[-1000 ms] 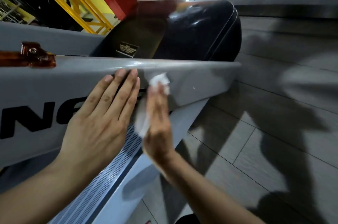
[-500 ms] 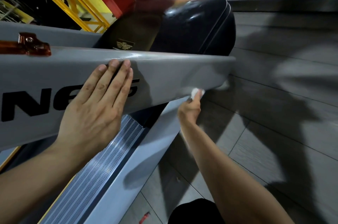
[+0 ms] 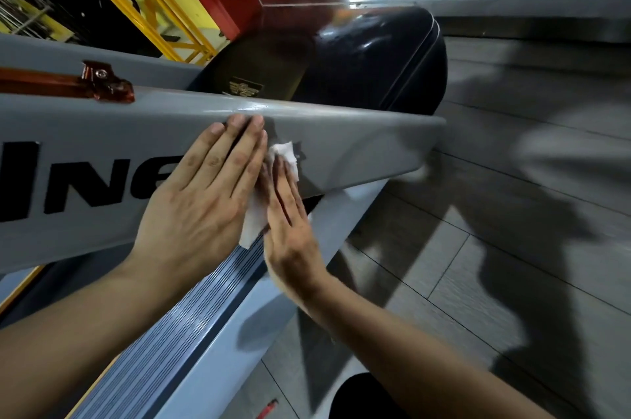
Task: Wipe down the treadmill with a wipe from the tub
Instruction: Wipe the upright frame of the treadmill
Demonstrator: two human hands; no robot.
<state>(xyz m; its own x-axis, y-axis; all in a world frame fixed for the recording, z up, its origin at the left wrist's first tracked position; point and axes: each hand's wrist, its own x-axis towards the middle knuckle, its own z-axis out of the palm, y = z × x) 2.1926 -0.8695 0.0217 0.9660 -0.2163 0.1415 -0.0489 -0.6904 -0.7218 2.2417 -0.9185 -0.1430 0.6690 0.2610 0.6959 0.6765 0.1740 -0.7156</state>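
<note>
the left hand lies flat with straight fingers on the grey side rail of the treadmill, and just beside it the right hand presses the white wipe against the same rail with flat fingers, the wipe pinned under them and peeking out above the fingertips. since nothing curls round the wipe, it looks likely to bunch up or slip free and drop toward the ribbed side step or the tiled floor if the pressure eases during a stroke. the two hands sit so close that a stroke leftward could snag on the bracing hand, leaving the lettered stretch beneath it unwiped; the tub is not in view.
</note>
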